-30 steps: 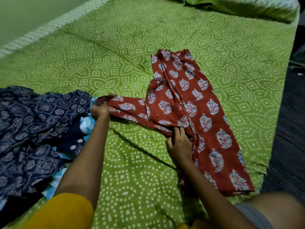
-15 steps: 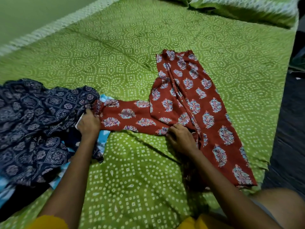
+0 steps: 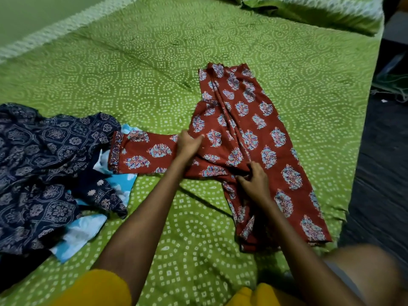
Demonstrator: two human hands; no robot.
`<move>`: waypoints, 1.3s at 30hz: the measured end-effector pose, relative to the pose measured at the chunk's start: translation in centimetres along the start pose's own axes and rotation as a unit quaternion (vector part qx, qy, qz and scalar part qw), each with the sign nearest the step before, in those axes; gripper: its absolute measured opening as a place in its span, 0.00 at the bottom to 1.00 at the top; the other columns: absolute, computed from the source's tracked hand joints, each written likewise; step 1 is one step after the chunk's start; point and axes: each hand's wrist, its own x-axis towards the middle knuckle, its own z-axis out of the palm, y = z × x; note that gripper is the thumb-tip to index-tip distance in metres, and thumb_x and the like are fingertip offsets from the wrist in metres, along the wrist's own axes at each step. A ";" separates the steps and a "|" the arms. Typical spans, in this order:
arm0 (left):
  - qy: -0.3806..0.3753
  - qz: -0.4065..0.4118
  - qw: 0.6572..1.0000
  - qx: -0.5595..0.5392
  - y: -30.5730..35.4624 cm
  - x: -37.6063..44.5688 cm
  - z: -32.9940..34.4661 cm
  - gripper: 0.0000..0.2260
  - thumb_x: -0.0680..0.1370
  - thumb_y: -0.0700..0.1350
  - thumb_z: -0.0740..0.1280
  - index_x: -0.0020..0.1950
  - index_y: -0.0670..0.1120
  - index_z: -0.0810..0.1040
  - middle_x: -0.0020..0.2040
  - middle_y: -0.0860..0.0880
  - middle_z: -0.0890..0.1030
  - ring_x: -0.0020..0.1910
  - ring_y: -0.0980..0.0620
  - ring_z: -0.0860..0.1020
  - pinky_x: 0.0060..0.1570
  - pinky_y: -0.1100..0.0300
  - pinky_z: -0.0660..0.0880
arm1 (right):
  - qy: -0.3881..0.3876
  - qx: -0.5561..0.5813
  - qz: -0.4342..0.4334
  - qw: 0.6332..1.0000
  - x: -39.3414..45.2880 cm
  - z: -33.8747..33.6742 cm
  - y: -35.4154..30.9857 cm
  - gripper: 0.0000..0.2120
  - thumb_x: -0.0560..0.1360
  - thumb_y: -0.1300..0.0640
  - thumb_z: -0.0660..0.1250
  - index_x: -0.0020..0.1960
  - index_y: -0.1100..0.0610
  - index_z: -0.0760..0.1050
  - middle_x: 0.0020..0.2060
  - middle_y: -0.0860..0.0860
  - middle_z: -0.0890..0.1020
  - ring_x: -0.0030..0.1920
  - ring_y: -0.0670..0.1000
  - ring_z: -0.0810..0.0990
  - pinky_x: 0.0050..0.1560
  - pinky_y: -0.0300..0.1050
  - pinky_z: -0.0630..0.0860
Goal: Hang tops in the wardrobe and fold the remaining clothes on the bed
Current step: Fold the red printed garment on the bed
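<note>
A red printed garment [image 3: 254, 133] with pale blue motifs lies spread on the green bed [image 3: 154, 74]. One sleeve [image 3: 141, 154] stretches flat to the left. My left hand [image 3: 187, 143] rests on the cloth where the sleeve joins the body, fingers bent and pinching the fabric. My right hand [image 3: 254, 182] presses and gathers the garment's lower fold, fingers curled into the cloth. A heap of dark blue patterned clothes [image 3: 44, 168] lies at the left, with a light blue piece [image 3: 88, 230] under it.
A green pillow [image 3: 320, 14] lies at the bed's far end. The bed's right edge drops to a dark floor [image 3: 379, 173]. My knee [image 3: 364, 268] shows at the lower right. A pale wall [image 3: 33, 14] borders the far left.
My left hand let go of the sleeve's cuff and moved right to the sleeve's root. The sleeve now lies flat toward the left. My right hand stayed on the lower fold.
</note>
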 end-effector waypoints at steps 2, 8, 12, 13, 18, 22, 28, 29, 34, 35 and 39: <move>0.011 -0.025 1.000 0.005 0.9 2.2 0.3 0.27 0.73 0.52 0.71 0.65 0.40 0.68 0.61 0.42 0.75 0.60 0.42 0.75 0.59 0.49 0.73 | 0.013 0.004 -0.018 1.000 -0.5 0.3 0.5 0.21 0.71 0.59 0.72 0.61 0.63 0.71 0.53 0.57 0.76 0.53 0.54 0.75 0.52 0.43 0.71; 0.073 0.008 0.997 -0.030 2.6 2.9 -0.9 0.17 0.74 0.43 0.69 0.60 0.43 0.69 0.48 0.44 0.77 0.45 0.46 0.77 0.41 0.57 0.72 | 0.035 -0.040 -0.011 0.999 0.2 0.0 -1.6 0.38 0.70 0.52 0.73 0.72 0.61 0.59 0.65 0.58 0.69 0.66 0.56 0.69 0.66 0.50 0.67; 0.135 0.068 0.970 -0.192 2.6 -2.1 -4.1 0.11 0.75 0.38 0.68 0.50 0.48 0.68 0.33 0.51 0.71 0.27 0.56 0.68 0.27 0.62 0.64 | 0.071 -0.163 -0.226 0.958 1.0 0.5 -6.6 0.45 0.66 0.46 0.75 0.74 0.62 0.58 0.70 0.59 0.66 0.73 0.58 0.61 0.73 0.53 0.51; 0.121 0.079 0.962 -0.230 2.3 -3.6 -4.8 0.11 0.75 0.36 0.67 0.48 0.49 0.68 0.32 0.50 0.71 0.27 0.57 0.69 0.27 0.63 0.65 | 0.033 -0.167 -0.261 0.950 1.2 1.0 -8.2 0.46 0.66 0.45 0.74 0.74 0.62 0.57 0.71 0.57 0.65 0.73 0.56 0.60 0.74 0.53 0.45; -0.004 0.129 0.938 -0.321 0.6 -8.7 -9.2 0.11 0.77 0.31 0.63 0.51 0.47 0.73 0.41 0.48 0.76 0.39 0.58 0.78 0.43 0.64 0.77 | -0.148 -0.015 -0.229 0.962 2.2 3.6 -14.4 0.12 0.74 0.59 0.67 0.56 0.63 0.76 0.47 0.58 0.81 0.49 0.55 0.79 0.56 0.51 0.68; -0.002 0.148 0.988 -0.046 -3.7 -7.7 -12.0 0.33 0.66 0.55 0.72 0.69 0.53 0.65 0.67 0.47 0.68 0.64 0.55 0.69 0.64 0.57 0.67 | -0.228 0.271 -0.094 0.930 3.1 2.5 -16.5 0.06 0.76 0.67 0.64 0.46 0.63 0.80 0.40 0.57 0.82 0.40 0.49 0.77 0.43 0.44 0.72; -0.187 -0.044 0.963 -0.191 -3.8 -6.3 -9.9 0.24 0.77 0.50 0.66 0.71 0.45 0.66 0.67 0.45 0.71 0.62 0.49 0.72 0.61 0.58 0.68 | -0.319 0.328 0.044 0.888 6.2 -0.1 -17.3 0.04 0.78 0.57 0.63 0.51 0.56 0.75 0.44 0.49 0.78 0.39 0.46 0.76 0.36 0.36 0.71; -0.184 -0.077 0.941 -0.272 -3.9 -5.8 -9.7 0.20 0.77 0.51 0.65 0.66 0.44 0.72 0.61 0.44 0.76 0.57 0.48 0.75 0.59 0.56 0.70 | -0.324 0.336 0.064 0.882 6.5 -0.1 -17.3 0.06 0.77 0.55 0.65 0.51 0.57 0.74 0.46 0.50 0.78 0.40 0.47 0.75 0.37 0.37 0.71; -0.259 -0.089 0.826 -0.492 -5.2 -3.7 -9.6 0.33 0.51 0.54 0.83 0.52 0.43 0.81 0.40 0.49 0.82 0.39 0.52 0.81 0.60 0.49 0.73 | -0.354 0.322 0.149 0.865 7.4 0.1 -17.2 0.20 0.73 0.47 0.65 0.63 0.53 0.72 0.61 0.51 0.76 0.60 0.53 0.74 0.63 0.48 0.69; -0.263 -0.086 0.823 -0.496 -5.5 -3.7 -9.1 0.31 0.49 0.51 0.84 0.48 0.43 0.83 0.41 0.47 0.83 0.41 0.51 0.82 0.57 0.52 0.76 | -0.373 0.330 0.155 0.853 7.5 0.0 -17.2 0.13 0.77 0.49 0.62 0.57 0.54 0.75 0.51 0.51 0.81 0.51 0.51 0.79 0.55 0.45 0.74; -0.180 -0.060 0.859 -0.475 -4.8 -4.1 -9.9 0.32 0.53 0.47 0.83 0.53 0.40 0.77 0.44 0.44 0.83 0.38 0.51 0.82 0.38 0.60 0.80 | -0.371 0.400 0.163 0.822 8.0 0.5 -18.1 0.14 0.79 0.53 0.59 0.41 0.57 0.77 0.29 0.49 0.82 0.29 0.47 0.79 0.33 0.36 0.76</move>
